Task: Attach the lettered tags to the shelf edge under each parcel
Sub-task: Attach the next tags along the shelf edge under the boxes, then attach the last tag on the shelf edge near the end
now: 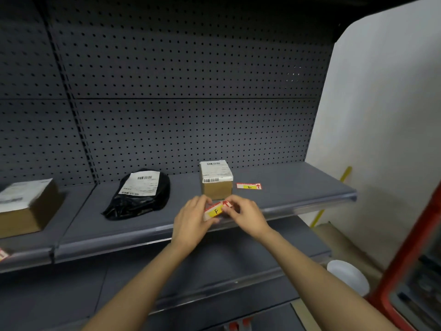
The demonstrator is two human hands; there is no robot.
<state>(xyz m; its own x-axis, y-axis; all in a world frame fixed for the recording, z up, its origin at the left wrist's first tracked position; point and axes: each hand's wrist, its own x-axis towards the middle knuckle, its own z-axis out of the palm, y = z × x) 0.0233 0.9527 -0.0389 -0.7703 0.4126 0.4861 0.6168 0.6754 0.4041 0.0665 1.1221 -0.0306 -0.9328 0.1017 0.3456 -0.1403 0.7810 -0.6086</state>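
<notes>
A red, white and yellow tag marked F (216,210) is held between both my hands just in front of a small cardboard box (216,180) with a white shipping label. My left hand (193,219) pinches the tag's left end and my right hand (243,215) pinches its right end, right above the clear shelf edge strip (310,206). A second tag marked E (249,186) lies flat on the shelf to the right of the box. A black plastic parcel (139,194) lies further left, and a flat brown box (26,209) sits at the far left.
A grey shelf (298,182) with a perforated back panel (191,91) holds the parcels. Another red and white tag (3,254) shows on the far-left shelf edge. A lower shelf (214,271) sits beneath. A white round object (348,275) and a red frame (405,247) are at the right.
</notes>
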